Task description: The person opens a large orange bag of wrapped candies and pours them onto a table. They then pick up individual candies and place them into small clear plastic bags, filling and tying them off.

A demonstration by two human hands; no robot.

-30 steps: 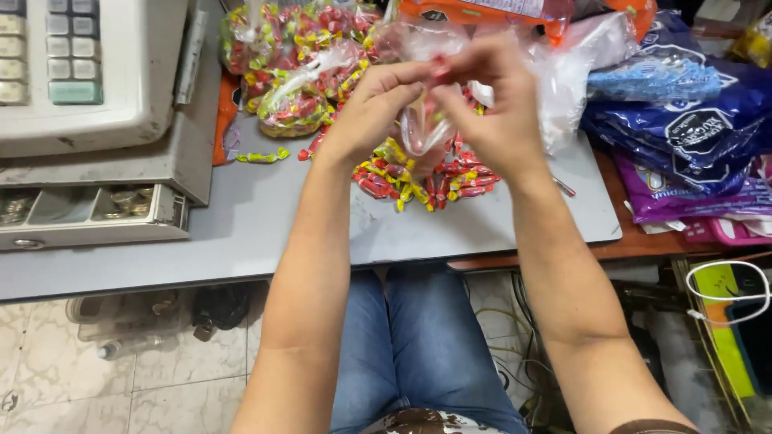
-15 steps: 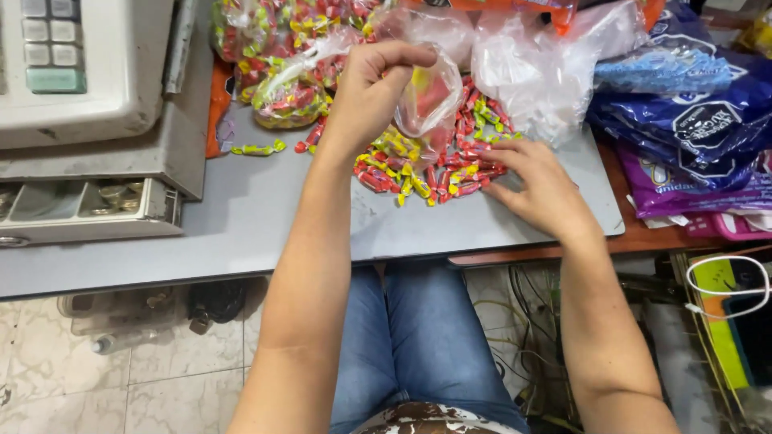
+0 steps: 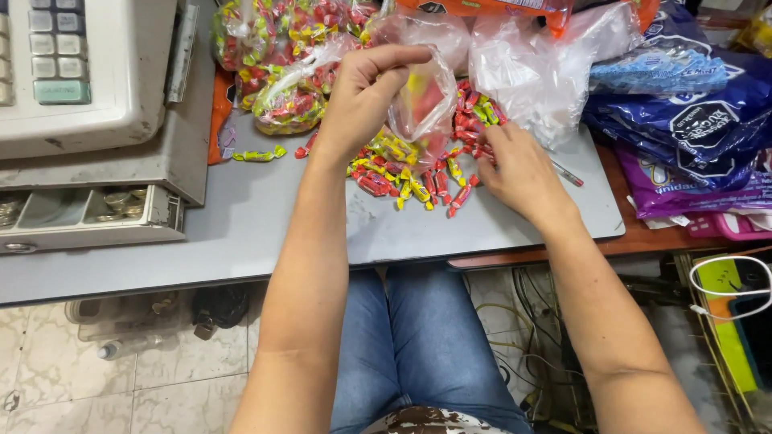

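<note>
Nearest, the grey counter [image 3: 265, 233] shows a bare strip along its near edge, open room between the two forearms and left toward the open coin drawer [image 3: 88, 213] of the cash register [image 3: 80, 72]. The right hand [image 3: 519, 165] lies on the loose pile of red and yellow wrapped candies [image 3: 418, 173], fingers curled onto pieces at the pile's right side; too many to count. The left hand [image 3: 362, 100] is closed, pinching the mouth of one small clear bag [image 3: 422, 100] held just above the pile. Farther off lie at least three filled candy bags [image 3: 281, 48] at left and crumpled clear plastic [image 3: 539, 68] at right. Blue packets [image 3: 691, 112] crowd the counter's right edge.
</note>
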